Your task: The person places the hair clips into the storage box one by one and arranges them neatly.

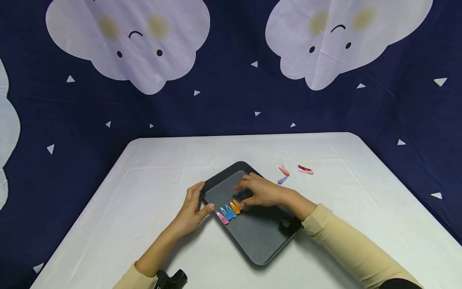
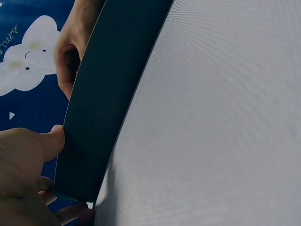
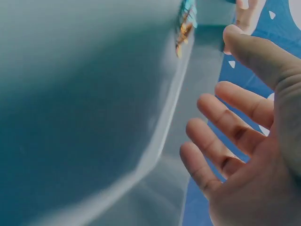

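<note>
A dark grey rectangular tray (image 1: pixel 260 241) lies at an angle on the white table. Along its left side, inside, is a row of snap hair clips: a pink clip (image 1: pixel 222 218), two blue clips (image 1: pixel 228 212) and two orange clips (image 1: pixel 235 206). My left hand (image 1: pixel 191 210) holds the tray's left corner, thumb at the rim and fingers round the outside. Over the tray, my right hand (image 1: pixel 265 192) has its thumb close to the orange clips. The right wrist view shows its fingers (image 3: pixel 225 117) apart with nothing between them.
Beyond the tray on the right, a small group of loose clips lies on the table (image 1: pixel 162 168): an orange, a pink and a purple clip (image 1: pixel 282 180). Farther right are a red clip and a pale pink clip (image 1: pixel 306 171). A dark blue cloud-patterned cloth (image 1: pixel 231 108) hangs behind.
</note>
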### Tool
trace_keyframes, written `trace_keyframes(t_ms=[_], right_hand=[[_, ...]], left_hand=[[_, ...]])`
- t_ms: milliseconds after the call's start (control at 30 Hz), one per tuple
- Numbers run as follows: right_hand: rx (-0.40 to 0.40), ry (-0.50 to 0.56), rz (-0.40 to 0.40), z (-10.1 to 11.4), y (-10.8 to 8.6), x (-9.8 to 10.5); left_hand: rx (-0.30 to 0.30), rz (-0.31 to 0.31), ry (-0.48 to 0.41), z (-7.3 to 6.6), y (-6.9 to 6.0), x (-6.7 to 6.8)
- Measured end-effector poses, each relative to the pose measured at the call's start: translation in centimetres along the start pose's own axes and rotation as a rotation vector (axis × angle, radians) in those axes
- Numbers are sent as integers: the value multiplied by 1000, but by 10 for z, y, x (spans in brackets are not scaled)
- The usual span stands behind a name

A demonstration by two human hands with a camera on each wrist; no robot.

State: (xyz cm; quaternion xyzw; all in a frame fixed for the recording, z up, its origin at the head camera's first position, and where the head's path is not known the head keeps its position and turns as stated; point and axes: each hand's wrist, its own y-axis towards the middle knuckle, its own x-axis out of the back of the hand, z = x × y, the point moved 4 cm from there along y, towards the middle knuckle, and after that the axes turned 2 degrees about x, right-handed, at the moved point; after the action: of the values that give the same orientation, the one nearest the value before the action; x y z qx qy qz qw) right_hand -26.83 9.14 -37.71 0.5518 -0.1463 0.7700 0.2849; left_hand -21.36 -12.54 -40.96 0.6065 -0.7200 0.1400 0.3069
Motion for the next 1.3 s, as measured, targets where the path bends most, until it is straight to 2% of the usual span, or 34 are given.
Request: trace_keyframes(t_ms=[367, 700, 900, 1300], right_hand=[[-37, 33, -96, -11, -15, 30], [-129, 10, -209, -27, -33, 55], [-155, -15, -262, -41, -45, 60], [-235, -21, -304, -71, -65, 59]], left_hand=[[-10, -6, -2, -1, 0, 0], [-10, -1, -5, -2, -1, 1], [-9, 2, -4, -2, -1, 1], [-14, 0, 0, -1, -1, 1]])
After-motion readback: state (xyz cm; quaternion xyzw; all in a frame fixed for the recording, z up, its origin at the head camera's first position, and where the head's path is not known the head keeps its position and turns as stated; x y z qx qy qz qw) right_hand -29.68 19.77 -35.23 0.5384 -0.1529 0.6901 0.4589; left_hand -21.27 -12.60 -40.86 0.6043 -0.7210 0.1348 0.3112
